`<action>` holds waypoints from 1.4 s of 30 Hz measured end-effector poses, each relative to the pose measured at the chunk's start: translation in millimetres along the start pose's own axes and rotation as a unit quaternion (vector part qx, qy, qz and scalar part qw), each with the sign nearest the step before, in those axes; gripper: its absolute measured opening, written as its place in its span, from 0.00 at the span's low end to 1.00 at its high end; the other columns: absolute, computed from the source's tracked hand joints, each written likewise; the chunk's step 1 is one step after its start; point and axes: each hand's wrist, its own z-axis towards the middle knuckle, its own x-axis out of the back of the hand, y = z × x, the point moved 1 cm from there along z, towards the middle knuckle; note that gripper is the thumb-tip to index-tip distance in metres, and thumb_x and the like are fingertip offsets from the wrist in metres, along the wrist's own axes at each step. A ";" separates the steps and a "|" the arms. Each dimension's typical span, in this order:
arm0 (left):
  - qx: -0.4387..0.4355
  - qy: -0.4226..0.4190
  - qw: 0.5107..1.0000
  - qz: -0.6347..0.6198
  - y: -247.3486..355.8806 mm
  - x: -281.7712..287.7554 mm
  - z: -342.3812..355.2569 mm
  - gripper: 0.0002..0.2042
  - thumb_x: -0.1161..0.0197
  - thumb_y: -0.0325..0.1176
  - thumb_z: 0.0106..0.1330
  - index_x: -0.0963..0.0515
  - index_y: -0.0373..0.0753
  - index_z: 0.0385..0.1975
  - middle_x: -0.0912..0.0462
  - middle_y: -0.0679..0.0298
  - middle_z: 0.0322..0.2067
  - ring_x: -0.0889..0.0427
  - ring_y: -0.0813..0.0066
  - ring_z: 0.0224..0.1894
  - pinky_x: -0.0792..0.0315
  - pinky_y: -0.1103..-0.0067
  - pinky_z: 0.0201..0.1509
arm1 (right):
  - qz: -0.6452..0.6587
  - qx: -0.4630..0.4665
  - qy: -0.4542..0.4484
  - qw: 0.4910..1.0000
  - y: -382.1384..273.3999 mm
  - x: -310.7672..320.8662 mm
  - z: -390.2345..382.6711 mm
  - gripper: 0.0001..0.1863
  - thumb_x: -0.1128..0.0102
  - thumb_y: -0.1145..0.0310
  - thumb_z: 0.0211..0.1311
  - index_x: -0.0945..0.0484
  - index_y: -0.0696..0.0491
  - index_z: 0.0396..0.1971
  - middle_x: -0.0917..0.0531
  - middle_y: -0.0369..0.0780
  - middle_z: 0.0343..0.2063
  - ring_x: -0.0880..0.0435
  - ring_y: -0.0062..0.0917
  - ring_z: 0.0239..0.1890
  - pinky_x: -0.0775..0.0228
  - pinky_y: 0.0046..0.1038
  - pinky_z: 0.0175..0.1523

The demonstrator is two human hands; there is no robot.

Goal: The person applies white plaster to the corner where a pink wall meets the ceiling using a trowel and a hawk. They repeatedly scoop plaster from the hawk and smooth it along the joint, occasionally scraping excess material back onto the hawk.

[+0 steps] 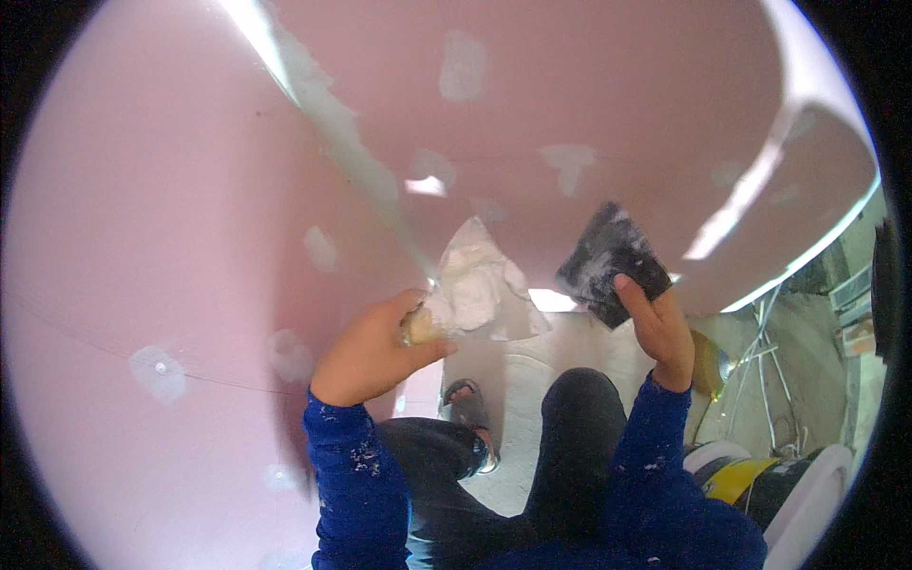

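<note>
My left hand (369, 353) is closed round the handle of a wide putty knife (518, 318). A thick lump of white joint compound (472, 285) sits on its blade, and some is smeared near the handle. To the right, my right hand (662, 332) grips a flat, black, squarish spreader (606, 256) streaked with white, its thumb lying on the face. The two tools are apart. Ahead of both hands is a pink plasterboard wall (399, 85) with pale filler patches, such as one patch (567, 166) above the spreader.
A filled seam (351, 157) runs down the wall's corner, and another pink board (190, 237) stands at the left. Thin metal legs (768, 380) stand on the floor at the right. Below them lies a black drum-like object with a yellow band (736, 480). My sandalled foot (468, 408) shows on the floor.
</note>
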 end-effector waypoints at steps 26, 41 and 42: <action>0.071 0.043 0.969 -0.231 60.6 -34.5 -18.0 0.24 0.28 0.35 0.56 0.26 0.34 0.51 0.19 0.62 0.32 0.21 0.79 0.28 0.26 0.79 0.30 | 0.071 -0.104 -0.143 0.982 76.9 -97.2 39.0 0.21 0.42 0.66 0.64 0.26 0.57 0.55 0.21 0.44 0.51 0.22 0.30 0.51 0.27 0.35 0.52; -0.098 -0.173 0.949 -0.243 77.3 -71.3 -14.6 0.31 0.28 0.41 0.59 0.31 0.30 0.57 0.17 0.53 0.41 0.19 0.70 0.45 0.28 0.75 0.51 | 0.004 0.227 0.097 0.969 -13.3 -271.3 120.3 0.25 0.51 0.76 0.58 0.30 0.58 0.58 0.25 0.54 0.50 0.26 0.51 0.52 0.34 0.45 0.59; -0.103 -0.174 0.947 -0.248 76.5 -70.5 -15.1 0.31 0.28 0.41 0.59 0.31 0.30 0.57 0.17 0.53 0.40 0.19 0.71 0.44 0.27 0.75 0.50 | -0.015 0.229 0.090 0.969 -16.2 -274.5 120.9 0.25 0.51 0.76 0.58 0.30 0.57 0.59 0.25 0.54 0.50 0.27 0.51 0.53 0.34 0.45 0.59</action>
